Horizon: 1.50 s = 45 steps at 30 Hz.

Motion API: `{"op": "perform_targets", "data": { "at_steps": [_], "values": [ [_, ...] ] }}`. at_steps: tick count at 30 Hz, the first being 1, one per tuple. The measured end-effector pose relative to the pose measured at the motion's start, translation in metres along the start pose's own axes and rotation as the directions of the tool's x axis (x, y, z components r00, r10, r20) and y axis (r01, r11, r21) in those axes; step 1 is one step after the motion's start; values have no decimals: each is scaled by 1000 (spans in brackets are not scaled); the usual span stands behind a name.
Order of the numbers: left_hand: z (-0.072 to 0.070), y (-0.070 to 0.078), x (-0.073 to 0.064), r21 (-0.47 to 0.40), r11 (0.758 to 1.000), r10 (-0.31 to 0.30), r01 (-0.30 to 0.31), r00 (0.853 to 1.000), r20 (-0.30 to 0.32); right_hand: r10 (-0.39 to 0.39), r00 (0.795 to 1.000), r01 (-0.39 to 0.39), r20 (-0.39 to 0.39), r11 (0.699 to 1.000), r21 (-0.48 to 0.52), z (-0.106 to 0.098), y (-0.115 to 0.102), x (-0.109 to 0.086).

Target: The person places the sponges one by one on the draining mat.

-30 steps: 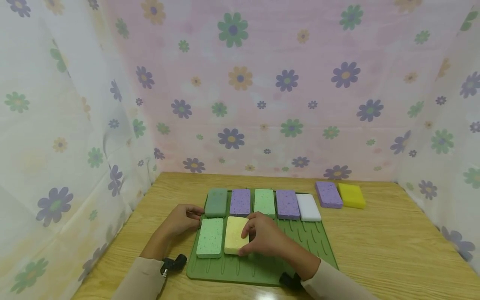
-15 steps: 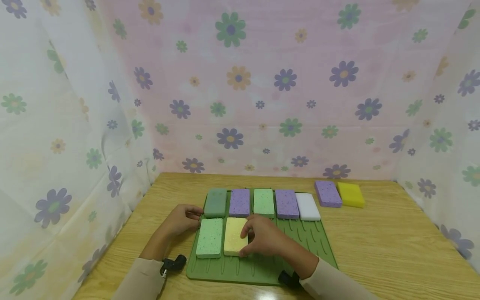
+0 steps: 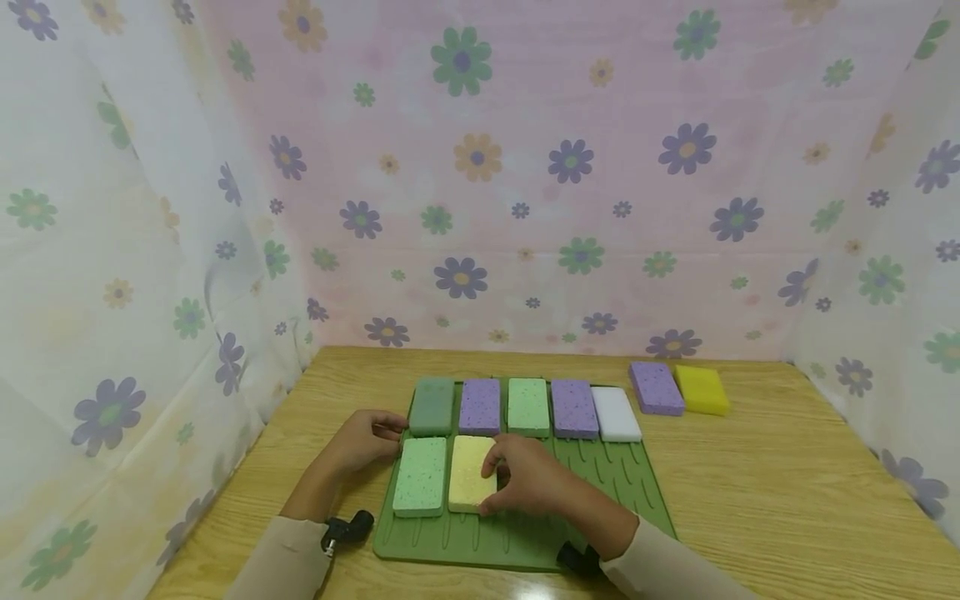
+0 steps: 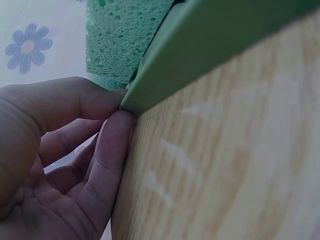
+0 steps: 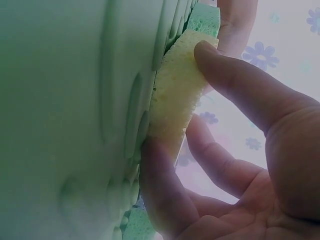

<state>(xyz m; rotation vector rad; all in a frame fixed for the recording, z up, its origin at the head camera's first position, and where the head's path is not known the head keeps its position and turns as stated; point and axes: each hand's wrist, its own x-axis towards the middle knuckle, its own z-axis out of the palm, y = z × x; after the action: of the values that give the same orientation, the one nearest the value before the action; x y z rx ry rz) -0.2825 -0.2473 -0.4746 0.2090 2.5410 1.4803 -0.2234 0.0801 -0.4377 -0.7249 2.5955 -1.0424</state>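
In the head view a pale yellow sponge (image 3: 471, 475) lies flat in the front row on a ribbed green drying mat (image 3: 525, 542). My right hand (image 3: 528, 473) holds it by its right side; in the right wrist view the thumb (image 5: 225, 70) and a finger sit at opposite ends of the sponge (image 5: 177, 95). My left hand (image 3: 365, 440) is at the mat's left edge, where the left wrist view has thumb and fingertip meeting on the mat's rim (image 4: 150, 90). A speckled light green sponge (image 3: 420, 475) lies just left of the yellow one.
Along the mat's back edge stand a grey-green sponge (image 3: 432, 407), a purple one (image 3: 480, 406), a light green one (image 3: 528, 406), another purple one (image 3: 575, 408) and a white one (image 3: 618, 414). Off the mat, back right, lie a purple sponge (image 3: 656, 387) and a bright yellow sponge (image 3: 702, 389).
Very little differs. The yellow sponge and the right hand have shifted a touch toward the front; the left hand stays at the mat's edge.
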Motion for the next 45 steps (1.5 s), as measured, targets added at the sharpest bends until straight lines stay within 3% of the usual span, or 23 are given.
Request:
{"op": "perform_targets", "data": {
  "at_steps": [10,20,28,34,45],
  "values": [
    [0,1,0,18,1000,-3,3,1000,-10,-13,1000,14,14,1000,-18,-3,-4,-2],
    [-1,4,-1,32,999,6,-6,1000,-5,-6,999,2,32,992,123,-17,-3,-8],
    [0,1,0,43,999,-5,5,1000,-10,-36,999,37,-10,992,124,-34,5,-9],
    [0,1,0,34,999,3,-3,1000,-12,-27,996,34,-83,996,88,-49,11,-14],
    [1,2,-1,-32,999,3,-3,1000,6,-45,975,56,-219,998,42,-81,35,-22]
  ]
}}
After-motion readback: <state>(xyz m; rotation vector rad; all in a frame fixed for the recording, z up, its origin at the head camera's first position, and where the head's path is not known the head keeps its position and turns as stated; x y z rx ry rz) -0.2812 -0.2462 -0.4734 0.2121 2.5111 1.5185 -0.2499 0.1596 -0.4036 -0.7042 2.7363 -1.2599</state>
